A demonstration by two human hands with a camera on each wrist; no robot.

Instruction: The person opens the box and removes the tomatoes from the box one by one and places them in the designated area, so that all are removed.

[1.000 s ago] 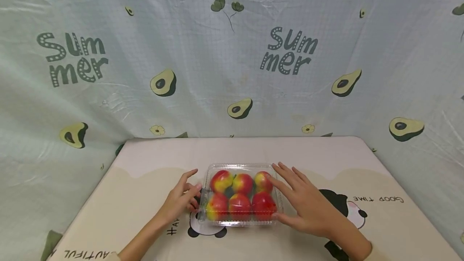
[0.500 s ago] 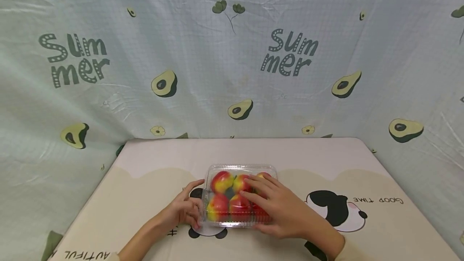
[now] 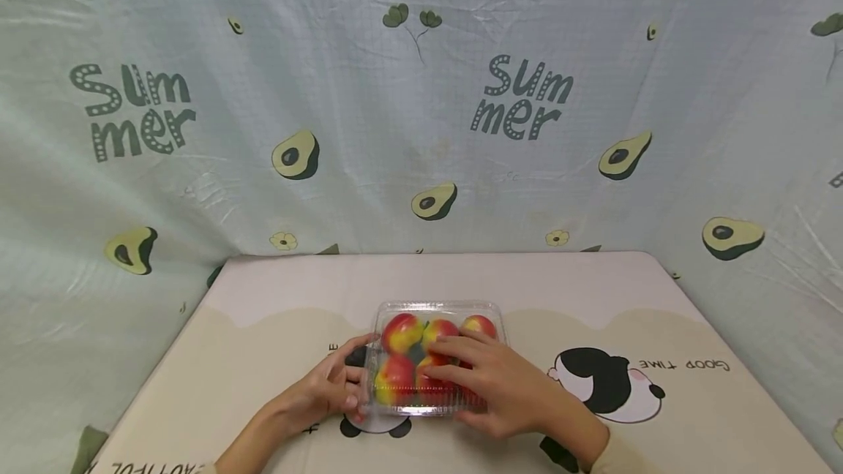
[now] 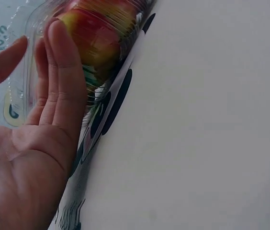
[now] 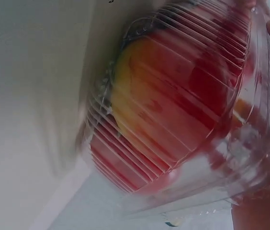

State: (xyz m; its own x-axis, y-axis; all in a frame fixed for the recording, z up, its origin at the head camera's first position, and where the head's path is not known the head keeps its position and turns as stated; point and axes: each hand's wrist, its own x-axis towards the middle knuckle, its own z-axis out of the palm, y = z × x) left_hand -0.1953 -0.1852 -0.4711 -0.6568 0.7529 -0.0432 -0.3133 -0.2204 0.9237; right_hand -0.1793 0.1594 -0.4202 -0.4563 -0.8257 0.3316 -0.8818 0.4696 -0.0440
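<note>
A clear plastic clamshell box [image 3: 436, 306] sits on the table with its lid down, holding several red and yellow apples [image 3: 402, 333]. My left hand [image 3: 323, 390] is at the box's left side. In the left wrist view its fingers [image 4: 68, 67] lie nearly straight along the clear wall, and the thumb is apart from them. Across the right part of the lid lies my right hand [image 3: 503, 390], fingers spread and thumb near the front edge. The right wrist view shows one apple [image 5: 168, 100] close up behind the ribbed plastic; most of that hand is hidden there.
A pale tablecloth [image 3: 276, 335] with printed pandas [image 3: 602, 379] and lettering covers the table. Behind and beside it hangs a light curtain [image 3: 369, 108] printed with avocados and the word summer.
My right hand has moved left from the box's right edge onto its lid. The left hand has come in against the left side. The box has hardly moved.
</note>
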